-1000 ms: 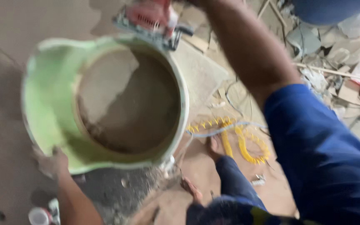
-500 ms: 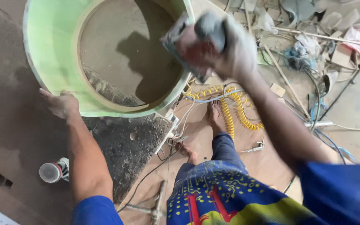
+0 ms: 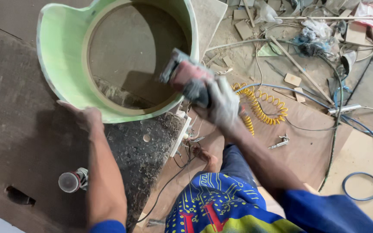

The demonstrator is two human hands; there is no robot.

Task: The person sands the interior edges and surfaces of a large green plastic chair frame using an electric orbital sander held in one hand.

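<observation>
A large pale green ring-shaped cylinder (image 3: 61, 73) with a brown inner rim stands on a dark worn board (image 3: 18, 142). My left hand (image 3: 85, 117) presses against its near lower wall, fingers spread on the green surface. My right hand (image 3: 221, 103), dusty and grey, grips a red and grey power tool (image 3: 184, 75) held at the cylinder's right rim. Sawdust lies inside the ring at its bottom edge.
A small spray can (image 3: 72, 181) lies on the board near my left arm. A yellow coiled hose (image 3: 260, 105), blue cables (image 3: 368, 172), a white power strip (image 3: 180, 133) and wood scraps (image 3: 292, 80) litter the floor to the right. My bare foot (image 3: 208, 162) rests below.
My right hand has brought the power tool down from above the cylinder to its right rim. The view has shifted so the cylinder sits higher and further left.
</observation>
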